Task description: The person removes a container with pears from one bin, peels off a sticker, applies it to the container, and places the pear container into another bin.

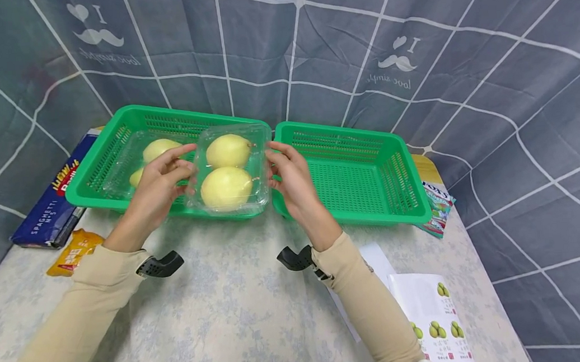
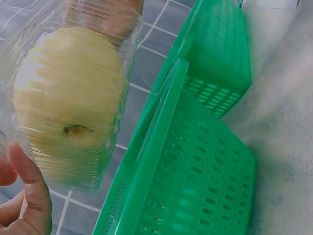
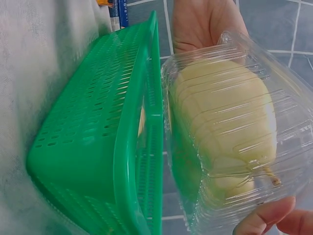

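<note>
Both hands hold a clear plastic clamshell box [image 1: 263, 202] with two yellow pears [image 1: 226, 189] inside, raised over the right end of the left green basket [image 1: 129, 116]. My left hand [image 1: 161, 181] grips the box's left side and my right hand [image 1: 292, 175] grips its right side. In the left wrist view, fingers [image 2: 32, 191] press the ribbed wall of the box. The right wrist view shows fingertips [image 3: 274, 215] at the box's edge near a pear stem. Another clear box with pears [image 1: 159, 150] lies in the left basket, partly hidden by my left hand.
A second green basket [image 1: 351, 185] stands to the right. Left of the baskets lie a blue spaghetti pack [image 1: 51, 206] and an orange packet [image 1: 76, 252]. A teal snack packet [image 1: 439, 207] is at the right, with printed pear sheets [image 1: 431, 317] nearer. A grey curtain [image 1: 340, 31] hangs behind.
</note>
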